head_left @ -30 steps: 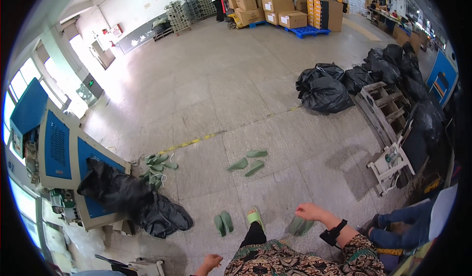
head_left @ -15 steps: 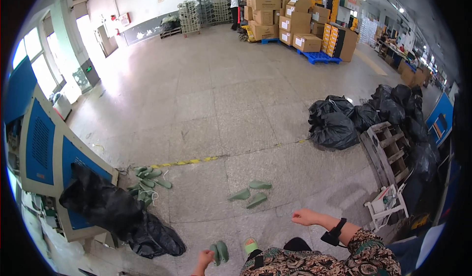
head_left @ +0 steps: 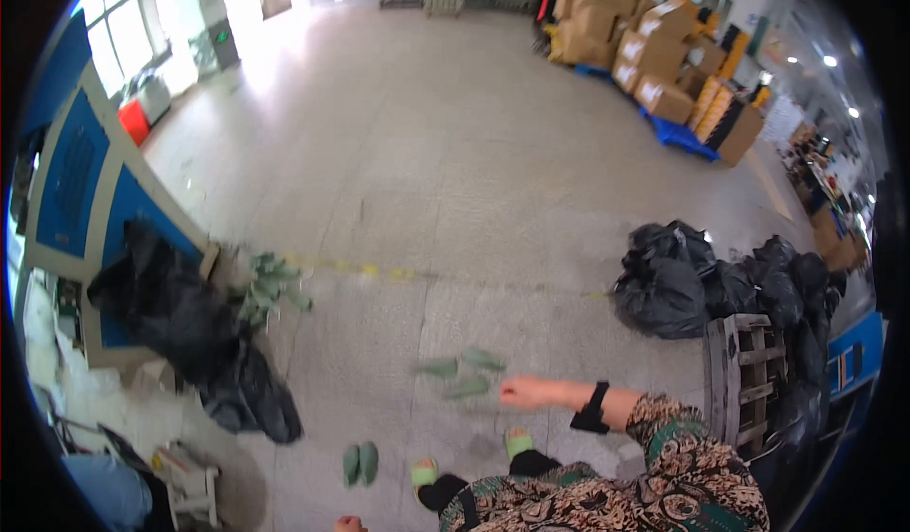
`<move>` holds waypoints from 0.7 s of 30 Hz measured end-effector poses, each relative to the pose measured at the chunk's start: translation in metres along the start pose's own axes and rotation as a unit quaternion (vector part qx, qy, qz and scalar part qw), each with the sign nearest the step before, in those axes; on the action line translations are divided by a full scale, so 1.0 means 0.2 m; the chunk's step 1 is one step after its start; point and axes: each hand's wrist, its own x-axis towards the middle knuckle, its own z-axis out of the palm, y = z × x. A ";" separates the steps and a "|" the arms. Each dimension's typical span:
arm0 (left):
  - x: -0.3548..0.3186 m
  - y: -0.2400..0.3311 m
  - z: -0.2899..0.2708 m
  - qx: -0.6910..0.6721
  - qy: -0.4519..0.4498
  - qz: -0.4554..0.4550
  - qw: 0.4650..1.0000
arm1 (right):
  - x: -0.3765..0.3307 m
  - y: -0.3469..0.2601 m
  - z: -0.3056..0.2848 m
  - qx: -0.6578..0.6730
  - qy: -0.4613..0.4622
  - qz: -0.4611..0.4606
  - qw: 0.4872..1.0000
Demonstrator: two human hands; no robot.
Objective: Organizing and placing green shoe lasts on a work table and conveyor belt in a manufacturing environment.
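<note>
My right hand (head_left: 527,392) reaches forward over the floor with its fingers curled in, and nothing shows in it. Just beyond its fingertips, three green slipper-shaped pieces (head_left: 467,386) lie apart on the tiles. Only a small part of my left hand (head_left: 351,523) shows at the lower edge; its fingers are mostly cut off. In front of that hand a pair of the same green pieces (head_left: 360,464) lies side by side. My feet, in light green slippers (head_left: 424,473), stand to the right of the pair. A heap of similar green pieces (head_left: 269,284) lies farther left.
A black plastic bag (head_left: 175,309) slumps against a blue and cream machine (head_left: 71,186) at left. Full black bags (head_left: 664,281) and a wooden pallet (head_left: 749,376) stand at right. Cartons (head_left: 654,53) rest on a blue pallet (head_left: 678,136) farther back. A small white stool-like frame (head_left: 194,485) is lower left.
My view has tilted and turned. My right hand is now close to the three green pieces, and both my feet show. My left hand has slipped mostly out of the picture.
</note>
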 end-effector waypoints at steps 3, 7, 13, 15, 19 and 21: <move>-0.21 -0.42 0.04 0.418 0.018 0.398 0.816 | 0.17 0.05 -0.03 -0.026 -0.091 0.000 0.996; -0.41 -0.41 0.16 0.305 -0.023 0.145 0.941 | 0.23 0.24 0.04 -0.048 -0.172 0.014 0.984; -0.29 -0.14 0.50 0.199 -0.069 0.034 0.977 | 0.52 0.66 0.67 -0.190 -0.254 0.022 0.948; -0.04 -0.11 0.66 0.184 -0.063 0.068 0.979 | 0.67 0.70 0.84 -0.212 -0.273 0.024 0.938; 0.30 -0.09 0.92 0.143 -0.064 0.105 0.982 | 1.04 0.90 1.11 -0.240 -0.157 -0.111 0.951; 0.47 -0.09 1.03 0.138 -0.064 0.122 0.981 | 1.27 0.95 1.10 -0.288 -0.129 -0.165 0.934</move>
